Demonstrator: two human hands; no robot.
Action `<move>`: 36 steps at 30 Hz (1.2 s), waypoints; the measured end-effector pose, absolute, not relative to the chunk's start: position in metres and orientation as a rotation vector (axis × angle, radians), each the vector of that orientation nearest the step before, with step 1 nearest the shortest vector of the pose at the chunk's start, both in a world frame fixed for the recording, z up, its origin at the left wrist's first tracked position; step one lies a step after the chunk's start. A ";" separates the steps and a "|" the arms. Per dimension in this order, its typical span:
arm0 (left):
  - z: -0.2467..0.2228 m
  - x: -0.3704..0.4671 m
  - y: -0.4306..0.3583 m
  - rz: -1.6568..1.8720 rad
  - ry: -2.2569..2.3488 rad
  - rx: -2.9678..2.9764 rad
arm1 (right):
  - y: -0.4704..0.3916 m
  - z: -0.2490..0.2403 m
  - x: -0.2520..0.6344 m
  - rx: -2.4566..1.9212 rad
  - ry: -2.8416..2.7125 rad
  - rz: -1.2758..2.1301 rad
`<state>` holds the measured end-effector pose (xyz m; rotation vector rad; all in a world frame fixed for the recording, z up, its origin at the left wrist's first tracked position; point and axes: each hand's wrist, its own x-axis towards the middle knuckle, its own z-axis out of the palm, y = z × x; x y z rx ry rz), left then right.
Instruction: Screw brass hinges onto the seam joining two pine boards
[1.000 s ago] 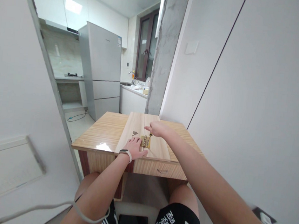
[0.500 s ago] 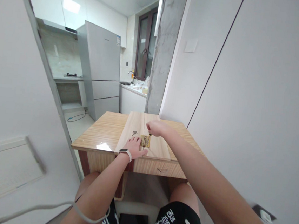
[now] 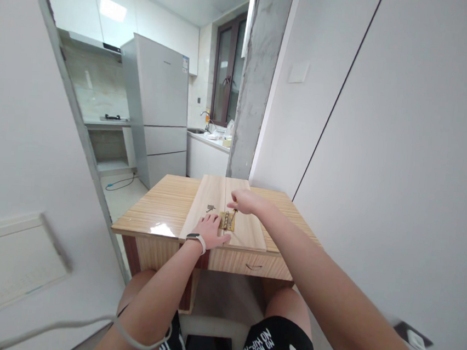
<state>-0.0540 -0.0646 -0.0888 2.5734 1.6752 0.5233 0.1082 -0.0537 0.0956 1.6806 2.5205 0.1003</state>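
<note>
Two pale wooden boards (image 3: 207, 194) lie side by side, a narrow seam between them. A brass hinge (image 3: 227, 220) spans that seam near the front. My left hand (image 3: 210, 232) rests flat on the boards, fingers spread, its fingertips beside the hinge's left edge. Above the hinge, my right hand (image 3: 246, 200) is closed around the handle of a screwdriver (image 3: 233, 215), whose shaft slants down to the hinge's right leaf. The tip's exact contact is too small to make out. A little pile of screws (image 3: 211, 208) lies on the left board, beyond my left fingers.
Beneath the boards is a wood-grain desk (image 3: 152, 205) with a front drawer (image 3: 250, 263). A grey wall panel (image 3: 363, 154) rises close on the right. Past the desk stand a fridge (image 3: 163, 91) and a sink counter (image 3: 206, 156). A pale cable (image 3: 57, 326) crosses the lower left.
My right fingers have shifted slightly on the screwdriver, and more of its handle shows. My left hand stays in place on the boards.
</note>
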 end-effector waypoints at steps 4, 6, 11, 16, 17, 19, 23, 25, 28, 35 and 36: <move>-0.089 -0.053 -0.064 0.527 1.681 2.577 | -0.056 0.096 0.107 1.727 2.475 0.159; -0.089 -0.053 -0.064 0.530 1.679 2.582 | -0.055 0.095 0.106 1.738 2.461 0.194; -0.090 -0.053 -0.063 0.522 1.675 2.583 | -0.053 0.092 0.107 1.700 2.491 0.225; -0.092 -0.053 -0.062 0.520 1.670 2.584 | -0.053 0.093 0.107 1.672 2.494 0.224; -0.092 -0.053 -0.062 0.519 1.667 2.584 | -0.053 0.094 0.106 1.667 2.486 0.226; -0.092 -0.054 -0.061 0.517 1.668 2.586 | -0.053 0.095 0.106 1.647 2.480 0.232; -0.092 -0.053 -0.062 0.522 1.672 2.593 | -0.052 0.096 0.105 1.569 2.497 0.200; -0.092 -0.054 -0.062 0.535 1.670 2.596 | -0.052 0.095 0.106 1.564 2.508 0.155; -0.092 -0.054 -0.062 0.538 1.666 2.594 | -0.050 0.093 0.109 1.643 2.543 0.096; -0.090 -0.053 -0.063 0.516 1.677 2.575 | -0.045 0.086 0.115 1.777 2.599 0.033; -0.090 -0.053 -0.063 0.512 1.677 2.574 | -0.044 0.085 0.115 1.811 2.593 0.043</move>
